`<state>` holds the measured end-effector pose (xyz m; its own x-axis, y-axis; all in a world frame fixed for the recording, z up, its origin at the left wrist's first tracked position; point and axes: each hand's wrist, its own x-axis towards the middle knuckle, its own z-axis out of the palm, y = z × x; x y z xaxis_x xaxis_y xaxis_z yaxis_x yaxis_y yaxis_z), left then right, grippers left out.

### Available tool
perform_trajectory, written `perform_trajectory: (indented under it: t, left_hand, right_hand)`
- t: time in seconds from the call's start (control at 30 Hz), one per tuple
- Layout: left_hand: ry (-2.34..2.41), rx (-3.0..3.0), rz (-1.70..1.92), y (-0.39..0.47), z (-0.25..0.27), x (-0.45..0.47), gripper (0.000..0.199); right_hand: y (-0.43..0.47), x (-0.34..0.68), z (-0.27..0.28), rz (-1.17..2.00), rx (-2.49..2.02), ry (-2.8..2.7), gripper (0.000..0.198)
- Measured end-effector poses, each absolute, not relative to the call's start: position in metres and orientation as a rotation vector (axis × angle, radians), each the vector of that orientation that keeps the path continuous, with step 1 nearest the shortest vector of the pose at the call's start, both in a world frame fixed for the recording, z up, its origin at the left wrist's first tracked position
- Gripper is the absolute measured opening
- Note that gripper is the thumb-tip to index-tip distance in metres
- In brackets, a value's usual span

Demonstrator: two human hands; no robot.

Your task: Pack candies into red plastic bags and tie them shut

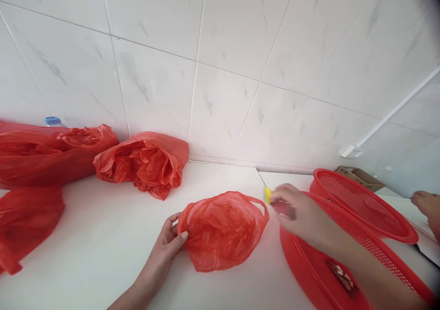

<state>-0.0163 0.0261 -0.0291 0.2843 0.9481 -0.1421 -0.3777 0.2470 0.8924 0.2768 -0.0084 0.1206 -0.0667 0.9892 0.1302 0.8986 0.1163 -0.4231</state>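
My left hand pinches the left rim of a red plastic bag, thumb inside and fingers outside. The bag lies on the white table with its mouth spread and one handle loop at the upper right. Just right of that loop, my right hand is closed around a small red and yellow packet, blurred by motion. Beneath my right forearm is a red plastic basin. A dark red packet with pale pieces showing lies in it.
Bunched red bags sit along the tiled wall, with another red bag at the left. A blue bottle cap shows behind them. At the right are a red perforated basket, a cardboard box and another person's hand.
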Motion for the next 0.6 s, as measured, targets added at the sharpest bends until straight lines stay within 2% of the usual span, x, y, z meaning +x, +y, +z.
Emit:
perform_trajectory:
  t: [0.17, 0.33, 0.5, 0.6]
  left_hand:
    - [0.776, 0.861, 1.069, 0.028, -0.033, -0.017, 0.05]
    - [0.723, 0.862, 1.059, 0.031, -0.036, -0.018, 0.046]
    - [0.74, 0.876, 1.073, 0.032, -0.036, -0.017, 0.046]
    - [0.746, 0.885, 1.041, 0.032, -0.034, -0.018, 0.047]
  right_hand:
    - [0.028, 0.206, 0.08, 0.518, -1.615, -2.325, 0.037]
    - [0.034, 0.206, 0.072, 0.63, -1.609, -2.467, 0.048]
    - [0.006, 0.288, 0.106, 0.378, -2.064, -1.961, 0.034]
    - [-0.021, 0.37, 0.096, 0.145, -2.373, -1.757, 0.026]
